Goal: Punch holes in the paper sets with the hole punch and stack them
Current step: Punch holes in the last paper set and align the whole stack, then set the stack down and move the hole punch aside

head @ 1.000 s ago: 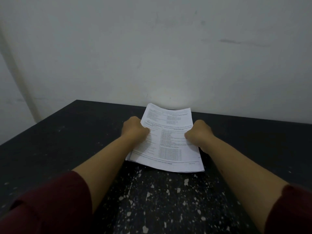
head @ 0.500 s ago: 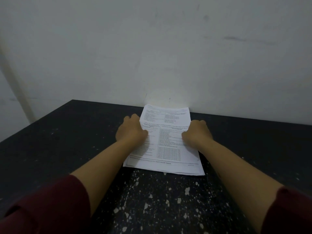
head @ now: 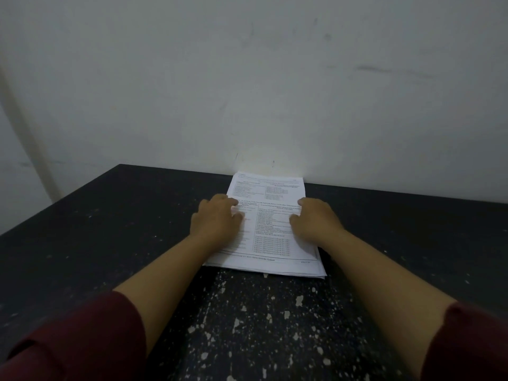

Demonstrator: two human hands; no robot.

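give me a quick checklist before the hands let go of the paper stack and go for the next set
1. Paper stack flat on the black table: ok.
2. Far edge against the wall: ok.
3. Sheet edges squared: not ok, lower sheets stick out at the near right corner.
4. Left hand and right hand resting on top, fingers loose: ok.
5. Holes punched: cannot tell.
6. Hole punch in view: not ok.

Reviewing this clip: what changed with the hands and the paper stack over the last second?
Both hands let go: the left hand and right hand, earlier gripping the paper stack at its sides with its far end raised, now rest on it with fingers spread. The stack moved away from the person and lies flat, its far edge at the wall. The table is unchanged, and no hole punch is in view.
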